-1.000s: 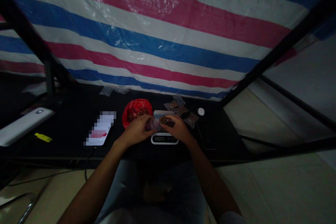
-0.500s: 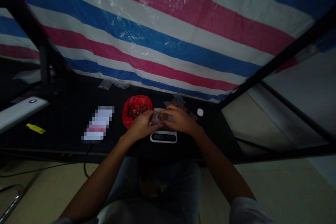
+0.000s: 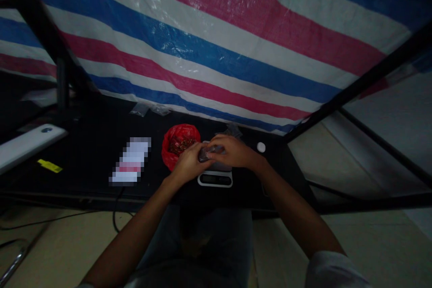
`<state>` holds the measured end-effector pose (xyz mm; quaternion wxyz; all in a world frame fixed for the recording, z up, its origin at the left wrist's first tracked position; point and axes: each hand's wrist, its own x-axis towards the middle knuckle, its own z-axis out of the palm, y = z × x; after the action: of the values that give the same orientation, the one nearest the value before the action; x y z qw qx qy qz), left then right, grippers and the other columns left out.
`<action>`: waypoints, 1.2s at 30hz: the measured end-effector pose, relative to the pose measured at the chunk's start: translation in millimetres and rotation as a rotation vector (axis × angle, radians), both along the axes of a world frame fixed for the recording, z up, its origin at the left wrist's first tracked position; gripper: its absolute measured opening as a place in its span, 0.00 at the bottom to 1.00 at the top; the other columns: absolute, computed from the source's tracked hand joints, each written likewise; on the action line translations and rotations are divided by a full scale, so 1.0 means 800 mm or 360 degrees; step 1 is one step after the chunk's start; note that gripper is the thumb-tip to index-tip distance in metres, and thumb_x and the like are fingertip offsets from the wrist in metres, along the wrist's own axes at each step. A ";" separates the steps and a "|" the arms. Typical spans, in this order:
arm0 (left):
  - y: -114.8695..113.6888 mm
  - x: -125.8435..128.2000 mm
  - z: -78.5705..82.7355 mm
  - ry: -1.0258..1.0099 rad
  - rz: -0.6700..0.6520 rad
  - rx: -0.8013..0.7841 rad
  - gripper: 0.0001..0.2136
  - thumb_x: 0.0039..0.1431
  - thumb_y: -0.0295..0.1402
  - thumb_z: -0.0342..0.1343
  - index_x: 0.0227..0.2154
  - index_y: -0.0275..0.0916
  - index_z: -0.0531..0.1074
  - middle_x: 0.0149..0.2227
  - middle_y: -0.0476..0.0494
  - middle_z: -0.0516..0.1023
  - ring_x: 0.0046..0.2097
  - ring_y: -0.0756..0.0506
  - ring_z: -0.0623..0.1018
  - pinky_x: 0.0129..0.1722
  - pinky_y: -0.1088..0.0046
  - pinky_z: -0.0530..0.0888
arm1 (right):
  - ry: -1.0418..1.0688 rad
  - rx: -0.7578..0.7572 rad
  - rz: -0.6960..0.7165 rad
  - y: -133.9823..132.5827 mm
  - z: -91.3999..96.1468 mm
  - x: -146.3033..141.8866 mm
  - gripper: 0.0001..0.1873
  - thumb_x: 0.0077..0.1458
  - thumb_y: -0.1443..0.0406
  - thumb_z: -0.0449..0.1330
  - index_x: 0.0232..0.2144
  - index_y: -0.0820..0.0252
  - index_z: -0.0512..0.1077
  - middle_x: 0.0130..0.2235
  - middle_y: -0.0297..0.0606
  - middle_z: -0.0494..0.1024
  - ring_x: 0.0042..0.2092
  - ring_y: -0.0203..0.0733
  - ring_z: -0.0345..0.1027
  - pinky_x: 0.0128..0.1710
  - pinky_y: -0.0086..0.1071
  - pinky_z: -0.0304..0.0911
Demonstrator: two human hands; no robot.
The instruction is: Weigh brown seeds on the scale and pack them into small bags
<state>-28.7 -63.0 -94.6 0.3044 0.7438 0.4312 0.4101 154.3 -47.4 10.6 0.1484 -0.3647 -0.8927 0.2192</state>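
Note:
Both hands meet over a small white kitchen scale (image 3: 215, 184) with a dark display. Between them is a small clear plastic bag (image 3: 203, 154), largely covered by the fingers. My left hand (image 3: 189, 162) grips its left side with the fingers closed. My right hand (image 3: 229, 150) pinches the bag from the right, fingers bent over its top edge. Directly left of my left hand stands an open red plastic bag (image 3: 165, 146) holding small brownish pieces (image 3: 183, 143), too small to name. Behind my right hand lie clear plastic bags (image 3: 234, 129), partly hidden.
The black table (image 3: 91, 144) carries a pixelated rectangle (image 3: 130, 162), a yellow tag (image 3: 50, 165), a long white device (image 3: 32, 146) and a round white cap (image 3: 261, 147). Small clear bags (image 3: 140, 109) lie by the striped sheet (image 3: 202, 49). A cable (image 3: 115, 209) hangs over the front edge.
The view has shifted slightly, so everything sits a little further right. My right hand's fingers have curled over the bag's top, and the brownish contents seen between the hands are now mostly hidden.

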 end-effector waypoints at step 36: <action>-0.004 0.000 -0.030 -0.0128 0.0095 0.0530 0.23 0.66 0.41 0.53 0.60 0.37 0.64 0.58 0.32 0.74 0.59 0.36 0.74 0.61 0.53 0.70 | 0.0664 -0.0238 -0.0079 -0.005 -0.028 0.020 0.15 0.49 0.67 0.68 0.42 0.59 0.80 0.45 0.41 0.81 0.45 0.42 0.77 0.45 0.37 0.74</action>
<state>-28.8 -65.9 -118.6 0.1816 0.7538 0.3667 0.5142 170.2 -51.7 -11.5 0.3079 -0.3433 -0.8146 0.3518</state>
